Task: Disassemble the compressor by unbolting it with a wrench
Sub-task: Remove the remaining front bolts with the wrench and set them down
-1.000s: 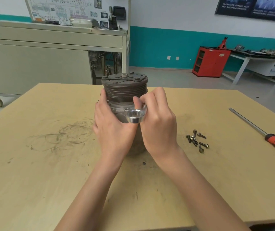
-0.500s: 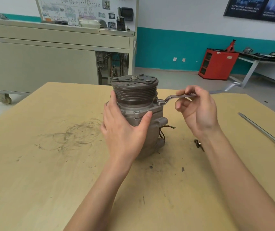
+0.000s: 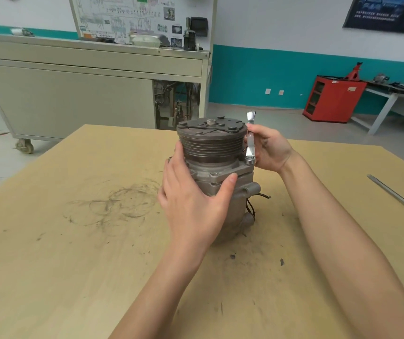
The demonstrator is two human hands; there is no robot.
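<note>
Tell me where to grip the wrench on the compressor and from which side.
Grip the wrench on its shaft toward the free end, coming from the right: its ring end sits at the flange corner, and the compressor pulley crowds its left side. The right hand holds it mid-shaft now.

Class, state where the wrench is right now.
In the head view, the wrench is just right of the compressor pulley, gripped by the right hand, its near ring end at the right corner of the flange.
</note>
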